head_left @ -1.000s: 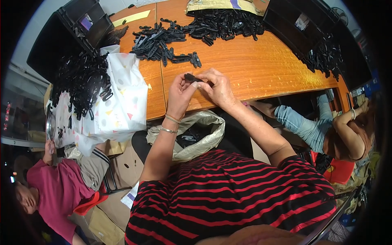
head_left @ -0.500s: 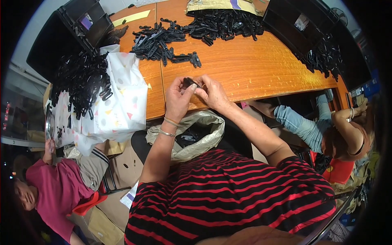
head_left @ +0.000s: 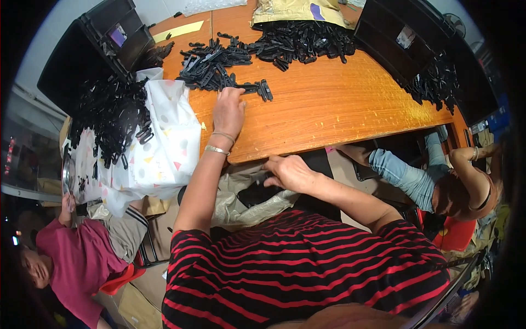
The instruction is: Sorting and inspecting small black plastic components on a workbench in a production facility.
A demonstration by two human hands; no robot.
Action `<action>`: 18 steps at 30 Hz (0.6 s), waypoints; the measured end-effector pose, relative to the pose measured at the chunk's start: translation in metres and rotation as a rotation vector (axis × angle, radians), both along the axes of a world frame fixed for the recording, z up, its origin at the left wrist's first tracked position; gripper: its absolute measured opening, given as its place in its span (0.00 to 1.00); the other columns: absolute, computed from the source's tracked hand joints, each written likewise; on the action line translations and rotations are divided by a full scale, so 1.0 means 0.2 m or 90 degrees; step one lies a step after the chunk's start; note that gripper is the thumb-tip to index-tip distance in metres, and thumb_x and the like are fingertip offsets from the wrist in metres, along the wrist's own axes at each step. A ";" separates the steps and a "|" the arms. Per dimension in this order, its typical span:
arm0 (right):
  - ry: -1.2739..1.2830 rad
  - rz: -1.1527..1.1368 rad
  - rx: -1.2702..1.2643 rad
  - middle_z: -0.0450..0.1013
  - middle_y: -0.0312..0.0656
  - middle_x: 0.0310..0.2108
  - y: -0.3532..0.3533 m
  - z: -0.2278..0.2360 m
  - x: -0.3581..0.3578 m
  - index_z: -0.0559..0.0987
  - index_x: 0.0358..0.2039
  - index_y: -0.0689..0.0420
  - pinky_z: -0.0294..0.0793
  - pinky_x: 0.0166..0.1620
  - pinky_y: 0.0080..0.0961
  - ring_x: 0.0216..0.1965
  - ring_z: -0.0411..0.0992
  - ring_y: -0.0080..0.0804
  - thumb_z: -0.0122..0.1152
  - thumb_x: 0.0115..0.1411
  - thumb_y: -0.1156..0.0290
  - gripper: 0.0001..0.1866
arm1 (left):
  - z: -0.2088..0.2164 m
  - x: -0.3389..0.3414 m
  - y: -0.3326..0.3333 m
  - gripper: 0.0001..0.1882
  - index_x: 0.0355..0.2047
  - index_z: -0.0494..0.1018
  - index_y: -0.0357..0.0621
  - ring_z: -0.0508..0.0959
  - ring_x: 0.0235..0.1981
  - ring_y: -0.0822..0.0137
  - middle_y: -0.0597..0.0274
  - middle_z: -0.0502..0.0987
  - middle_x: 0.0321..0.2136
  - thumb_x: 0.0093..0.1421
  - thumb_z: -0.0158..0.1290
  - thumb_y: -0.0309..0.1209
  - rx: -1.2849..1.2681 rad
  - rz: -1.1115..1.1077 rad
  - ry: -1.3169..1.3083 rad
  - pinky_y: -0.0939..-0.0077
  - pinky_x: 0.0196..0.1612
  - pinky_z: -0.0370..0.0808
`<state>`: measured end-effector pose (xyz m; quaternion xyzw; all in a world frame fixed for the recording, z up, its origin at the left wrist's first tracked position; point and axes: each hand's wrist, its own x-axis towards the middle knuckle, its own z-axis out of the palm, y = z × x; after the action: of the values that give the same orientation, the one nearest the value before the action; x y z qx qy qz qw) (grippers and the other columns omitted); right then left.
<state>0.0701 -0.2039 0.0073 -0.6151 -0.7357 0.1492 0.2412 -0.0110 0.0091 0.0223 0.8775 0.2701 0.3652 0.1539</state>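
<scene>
My left hand (head_left: 229,112) reaches over the table to the near edge of a loose pile of black plastic clip-like pieces (head_left: 213,63). Its fingertips are at the pieces and partly hidden, so a grip cannot be made out. My right hand (head_left: 293,174) is below the table's front edge, over the mouth of a pale woven sack (head_left: 230,204) by my lap. Its thumb and fingers are apart, and a small dark blurred piece shows just beside the fingertips. Dark contents lie inside the sack.
A yellow paper bag (head_left: 301,12) spills more black pieces at the back. Black bins (head_left: 87,55) stand left and right with similar pieces. A patterned white plastic sheet (head_left: 170,131) hangs at the left. One person (head_left: 82,252) sits left, another (head_left: 466,181) right.
My hands were together over the table's edge around a black piece. They have parted: the left moved forward to the pile, the right came down to the sack, and its fingers opened.
</scene>
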 end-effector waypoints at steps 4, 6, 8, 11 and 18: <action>0.032 0.018 0.073 0.74 0.48 0.29 0.06 0.04 0.09 0.78 0.30 0.59 0.73 0.33 0.41 0.31 0.73 0.49 0.68 0.46 0.62 0.15 | -0.10 0.08 0.13 0.15 0.38 0.74 0.39 0.71 0.41 0.54 0.54 0.72 0.37 0.48 0.58 0.21 0.134 0.010 0.092 0.66 0.44 0.71; 0.077 -0.033 0.100 0.74 0.47 0.27 0.15 0.08 0.21 0.79 0.30 0.55 0.73 0.33 0.41 0.30 0.74 0.49 0.65 0.49 0.64 0.10 | -0.12 0.12 0.16 0.15 0.38 0.74 0.40 0.70 0.40 0.55 0.55 0.72 0.37 0.48 0.58 0.21 0.165 0.010 0.126 0.66 0.43 0.71; 0.027 -0.186 0.093 0.75 0.49 0.26 0.29 0.11 0.37 0.79 0.28 0.56 0.73 0.32 0.39 0.30 0.75 0.48 0.64 0.53 0.64 0.09 | -0.11 0.13 0.17 0.14 0.38 0.75 0.42 0.70 0.38 0.55 0.55 0.72 0.33 0.48 0.59 0.22 0.164 0.042 0.209 0.66 0.42 0.70; -0.006 -0.311 0.157 0.76 0.49 0.27 0.56 0.08 0.63 0.79 0.29 0.56 0.73 0.33 0.39 0.31 0.75 0.48 0.63 0.53 0.65 0.09 | -0.05 0.12 0.15 0.10 0.34 0.76 0.41 0.74 0.36 0.54 0.54 0.75 0.30 0.50 0.58 0.25 0.113 0.010 0.196 0.66 0.40 0.71; -0.197 -0.410 0.137 0.73 0.49 0.34 1.00 0.02 0.88 0.79 0.31 0.58 0.73 0.37 0.41 0.34 0.74 0.51 0.62 0.48 0.68 0.10 | 0.03 0.04 0.08 0.08 0.28 0.77 0.37 0.78 0.31 0.53 0.50 0.79 0.27 0.53 0.57 0.30 -0.209 -0.032 0.213 0.63 0.35 0.73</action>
<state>0.2465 -0.0033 0.0108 -0.8013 -0.5439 -0.1071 0.2251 -0.0023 0.0246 0.0273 0.8955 0.3258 0.1617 0.2564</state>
